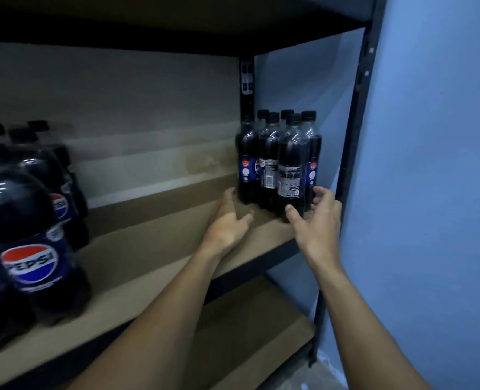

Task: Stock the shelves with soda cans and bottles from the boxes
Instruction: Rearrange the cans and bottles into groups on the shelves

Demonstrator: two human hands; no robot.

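Note:
Several small dark cola bottles (283, 164) with black caps stand bunched together at the right end of the brown shelf board (160, 249). My right hand (316, 220) is at the front right of the bunch, thumb and fingers spread and touching the nearest bottle's base. My left hand (227, 220) hovers just left of the bunch with relaxed fingers, holding nothing. Several large Pepsi bottles (30, 249) stand at the left end of the same shelf.
A black metal upright (354, 130) frames the shelf on the right, beside a blue wall (430, 164). A lower brown shelf (247, 333) shows beneath. The shelf above (148, 26) casts shadow. Bare board lies between the two bottle groups.

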